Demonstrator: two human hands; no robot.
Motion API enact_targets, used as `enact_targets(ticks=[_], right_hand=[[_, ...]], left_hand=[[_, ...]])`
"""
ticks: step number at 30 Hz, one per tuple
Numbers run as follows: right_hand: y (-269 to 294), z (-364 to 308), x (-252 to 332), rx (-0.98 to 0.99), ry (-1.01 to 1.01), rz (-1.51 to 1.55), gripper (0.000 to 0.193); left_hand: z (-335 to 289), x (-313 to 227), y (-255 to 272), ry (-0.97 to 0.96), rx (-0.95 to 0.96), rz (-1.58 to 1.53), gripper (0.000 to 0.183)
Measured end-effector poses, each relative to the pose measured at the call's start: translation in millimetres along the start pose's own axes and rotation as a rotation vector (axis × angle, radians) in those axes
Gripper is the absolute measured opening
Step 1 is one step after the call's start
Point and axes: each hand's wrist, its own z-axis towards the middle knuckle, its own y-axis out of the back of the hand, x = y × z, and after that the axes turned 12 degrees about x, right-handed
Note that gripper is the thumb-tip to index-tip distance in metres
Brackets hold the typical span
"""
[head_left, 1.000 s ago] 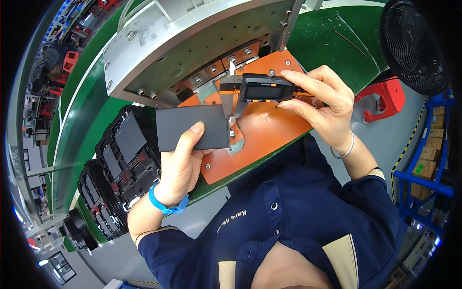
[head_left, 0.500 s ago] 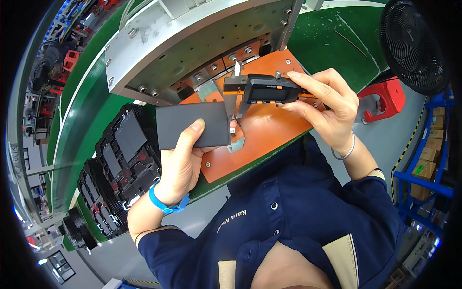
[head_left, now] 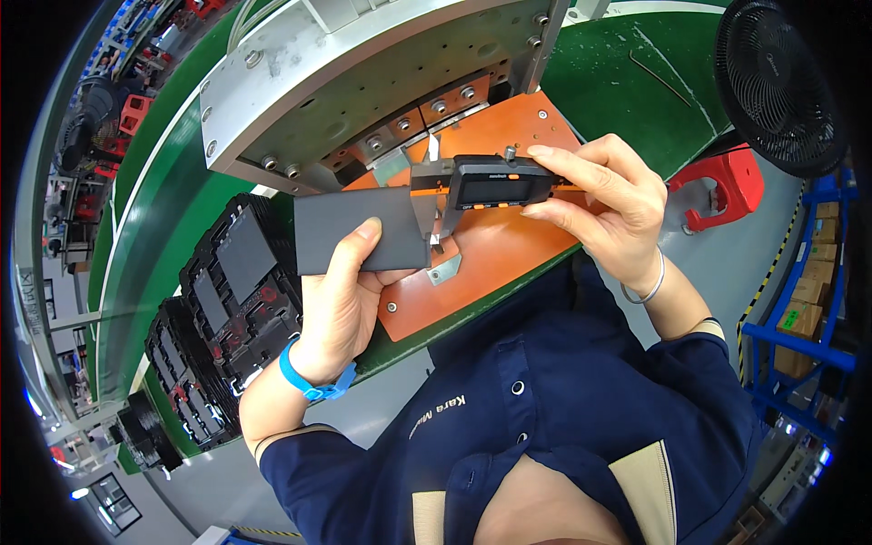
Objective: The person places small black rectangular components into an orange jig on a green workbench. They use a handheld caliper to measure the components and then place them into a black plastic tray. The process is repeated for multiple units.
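My left hand (head_left: pixel 341 272) grips a flat dark-grey rectangular plate (head_left: pixel 336 222), thumb on its upper face and fingers underneath. In my right hand (head_left: pixel 609 195) is a digital caliper (head_left: pixel 495 188) with a black display housing, held between thumb and fingers at its right end. The caliper's jaws are at the plate's right edge; whether they touch it I cannot tell. Below both hands lies an orange board (head_left: pixel 490 263) with screws and small metal pieces on it. Behind it stands a heavy metal fixture (head_left: pixel 381 100) with bolted blocks.
Stacked black trays (head_left: pixel 241 263) holding grey plates stand at the left on the green bench. A hex key (head_left: pixel 661 77) lies on the green surface (head_left: pixel 599 73) at the far right. Beyond are a black fan (head_left: pixel 777 86), a red stool (head_left: pixel 727 191) and a blue rack (head_left: pixel 799 336) with cartons.
My right hand has brought the caliper a little to the left, so its jaws now meet or overlap the plate's right edge in view. The left hand and plate have barely moved.
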Motion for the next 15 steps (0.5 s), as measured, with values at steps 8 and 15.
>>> enact_targets(ticks=[8, 15], right_hand=[[-5.5, 2.6, -1.2, -0.093, 0.022, -0.016, 0.050], [10.1, 5.3, 4.6, -0.070, -0.042, 0.038, 0.049]], left_hand=[[2.3, -2.5, -3.9, 0.015, 0.017, -0.017, 0.034], [0.4, -2.7, 0.3, -0.022, 0.024, 0.032, 0.039]])
